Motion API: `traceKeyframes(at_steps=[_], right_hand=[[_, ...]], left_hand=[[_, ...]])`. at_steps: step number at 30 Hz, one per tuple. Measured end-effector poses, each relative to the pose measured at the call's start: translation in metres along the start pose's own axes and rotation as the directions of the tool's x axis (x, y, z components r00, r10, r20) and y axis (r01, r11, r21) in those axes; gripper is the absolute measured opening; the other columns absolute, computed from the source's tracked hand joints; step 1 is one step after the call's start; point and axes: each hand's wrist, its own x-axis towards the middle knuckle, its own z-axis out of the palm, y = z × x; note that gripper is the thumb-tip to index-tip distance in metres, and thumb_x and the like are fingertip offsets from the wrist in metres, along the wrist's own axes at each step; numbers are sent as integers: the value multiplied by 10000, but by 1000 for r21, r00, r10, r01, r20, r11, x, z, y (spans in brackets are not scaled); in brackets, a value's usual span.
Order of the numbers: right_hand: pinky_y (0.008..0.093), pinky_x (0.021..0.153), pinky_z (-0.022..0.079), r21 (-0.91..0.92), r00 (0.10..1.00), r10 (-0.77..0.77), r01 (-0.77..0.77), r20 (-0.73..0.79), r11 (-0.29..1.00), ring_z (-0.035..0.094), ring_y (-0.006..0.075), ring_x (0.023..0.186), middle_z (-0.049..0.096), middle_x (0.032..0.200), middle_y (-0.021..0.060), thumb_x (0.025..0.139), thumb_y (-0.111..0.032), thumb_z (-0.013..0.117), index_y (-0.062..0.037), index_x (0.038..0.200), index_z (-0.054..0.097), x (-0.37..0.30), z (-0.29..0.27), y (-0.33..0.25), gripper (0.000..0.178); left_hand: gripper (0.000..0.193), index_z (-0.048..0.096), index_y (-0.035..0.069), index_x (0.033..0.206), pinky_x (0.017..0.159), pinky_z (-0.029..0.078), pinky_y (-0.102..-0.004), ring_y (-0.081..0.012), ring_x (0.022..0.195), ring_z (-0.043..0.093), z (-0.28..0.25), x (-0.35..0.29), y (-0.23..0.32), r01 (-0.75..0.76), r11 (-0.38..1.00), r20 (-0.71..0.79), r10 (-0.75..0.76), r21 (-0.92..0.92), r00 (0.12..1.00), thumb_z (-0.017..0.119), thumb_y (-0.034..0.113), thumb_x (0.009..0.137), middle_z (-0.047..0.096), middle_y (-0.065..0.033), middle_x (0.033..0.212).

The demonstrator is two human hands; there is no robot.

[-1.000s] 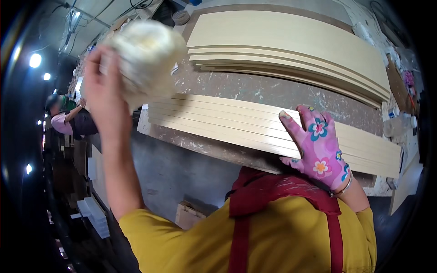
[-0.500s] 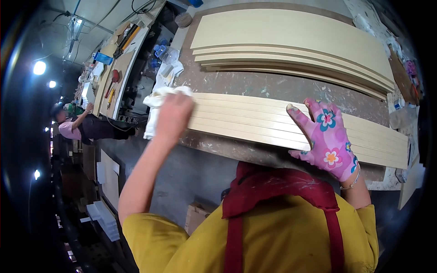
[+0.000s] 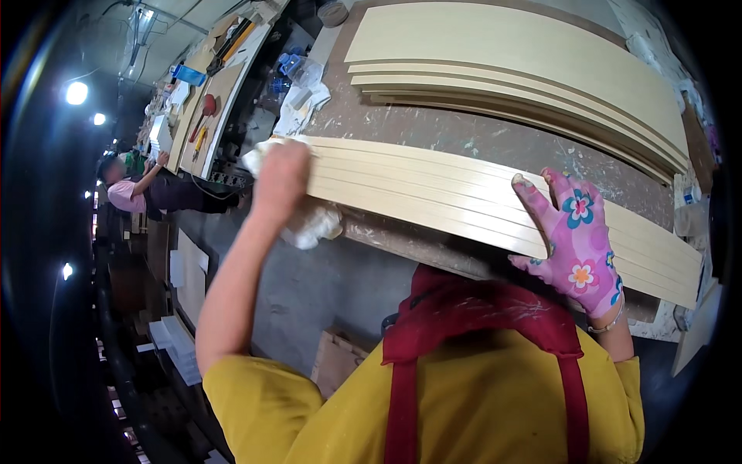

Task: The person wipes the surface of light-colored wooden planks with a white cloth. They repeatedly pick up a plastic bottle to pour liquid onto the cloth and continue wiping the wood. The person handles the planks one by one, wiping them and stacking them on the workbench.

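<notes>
Across the near side of the bench lies a long pale panel (image 3: pixel 417 182) marked by parallel lengthwise lines. Whether it is one grooved board or several strips side by side, I cannot tell. My bare left hand (image 3: pixel 284 179) is closed on a white cloth (image 3: pixel 315 223) at the panel's left end; part of the cloth hangs below the near edge. Toward the right end, my right hand (image 3: pixel 572 240), in a pink flowered glove, rests on the panel with thumb and fingers apart, holding nothing.
A stack of wide pale boards (image 3: pixel 510 46) lies on the far side of the paint-marked bench (image 3: pixel 464 135). Plastic bottles (image 3: pixel 301 69) and paper stand at its left. A person (image 3: pixel 127 193) is at another bench (image 3: pixel 220 100) with tools, farther left. A cardboard box (image 3: pixel 338 362) is on the floor.
My left hand has moved a little left over the panel's end with the cloth, whose loose part now hangs nearer me. The right hand keeps its place on the panel; the view has shifted slightly.
</notes>
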Motion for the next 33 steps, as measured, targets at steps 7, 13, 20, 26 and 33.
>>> traceKeyframes(at_steps=[7, 13, 20, 26, 33], right_hand=[[483, 1055, 268, -50, 999, 0, -2, -36, 999, 439, 381, 1153, 450, 1334, 199, 605, -470, 760, -177, 1389, 449, 0, 5, 0, 893], [480, 1053, 270, -25, 999, -23, 22, -30, 999, 435, 392, 1164, 452, 1329, 206, 606, -466, 758, -171, 1389, 454, 0, 0, -1, 891], [487, 1058, 262, -26, 998, -45, 44, -51, 999, 429, 400, 1175, 455, 1323, 216, 625, -511, 733, -164, 1391, 453, 0, 2, 1, 887], [493, 1058, 282, -49, 999, 6, -8, -31, 999, 466, 366, 1165, 462, 1301, 191, 618, -397, 788, -187, 1386, 447, 1, -2, -4, 866], [509, 1073, 254, -40, 1000, 6, -7, -28, 999, 449, 375, 1177, 463, 1314, 196, 608, -390, 788, -185, 1373, 465, 2, -3, -7, 856]], left_hand=[[129, 568, 61, 851, 686, 437, -429, -330, 762, 530, -1, -2, 46, -123, 982, -79, 112, -144, 991, 620, 11, 744, 549, -125, 794], [28, 526, 48, 793, 677, 442, -443, -344, 762, 525, -2, -11, -5, -23, 1000, -77, 23, -4, 997, 551, 44, 782, 542, -143, 784], [78, 571, 24, 814, 704, 447, -462, -377, 811, 556, -13, -24, -69, 161, 984, -19, -160, 79, 987, 577, 102, 827, 585, -170, 812], [82, 612, 26, 880, 719, 473, -435, -364, 800, 587, -18, -2, 4, 19, 999, -2, -19, 32, 1000, 578, 93, 847, 599, -176, 828], [106, 610, 11, 852, 726, 449, -459, -372, 843, 574, -12, -41, -80, 290, 957, -7, -290, -25, 957, 583, 111, 829, 598, -185, 846]])
